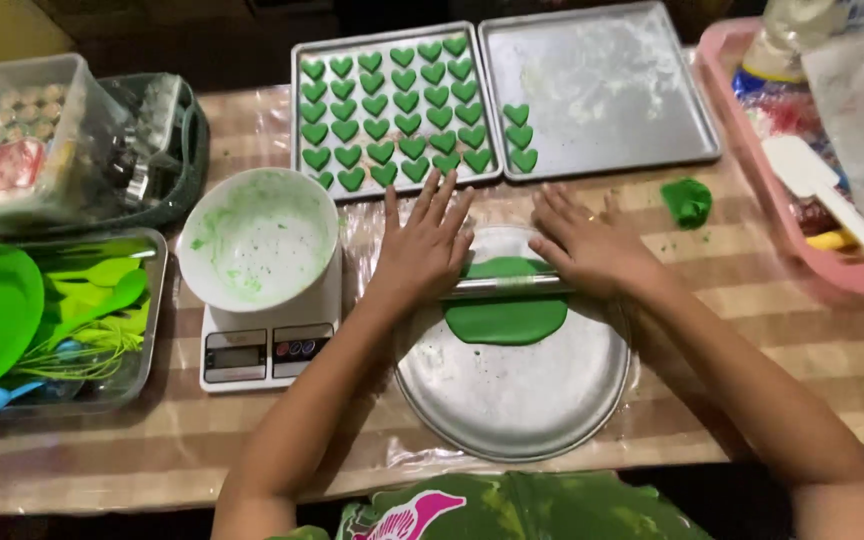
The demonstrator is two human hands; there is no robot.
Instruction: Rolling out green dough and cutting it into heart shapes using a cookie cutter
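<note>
Round metal pan (512, 400) holds flat green dough (505, 318); rolling pin (507, 287) spans nine-to-three across it under left hand (420, 245) and right hand (584, 245), fingers spread flat. At eleven o'clock, baking tray (297, 120) carries heart cookies (392, 110).

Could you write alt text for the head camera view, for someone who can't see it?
Both hands, left hand and right hand, press flat on a metal rolling pin over green dough on a round metal tray. Behind, a baking tray holds green heart cookies.

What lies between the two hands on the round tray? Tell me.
In the head view, a metal rolling pin spans from the left hand to the right hand, lying across flattened green dough on the round tray.
</note>
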